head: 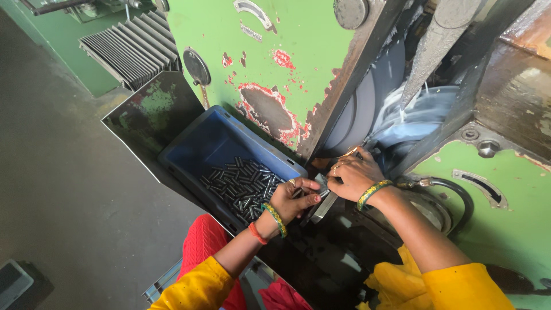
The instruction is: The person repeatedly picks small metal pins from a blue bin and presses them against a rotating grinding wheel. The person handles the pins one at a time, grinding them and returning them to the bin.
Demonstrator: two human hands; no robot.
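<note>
Small dark metal pins (244, 183), heaped loosely in a tilted blue crate (201, 143).

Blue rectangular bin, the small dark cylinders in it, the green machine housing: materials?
Blue rectangular bin: likely moulded plastic, matte, uniform colour, rounded rim. Small dark cylinders: probably steel, grey with glints along their sides. Green machine housing: painted metal; chipped paint shows red primer and bare dark patches.

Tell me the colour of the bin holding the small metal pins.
Blue bin, seen in the head view.
</note>
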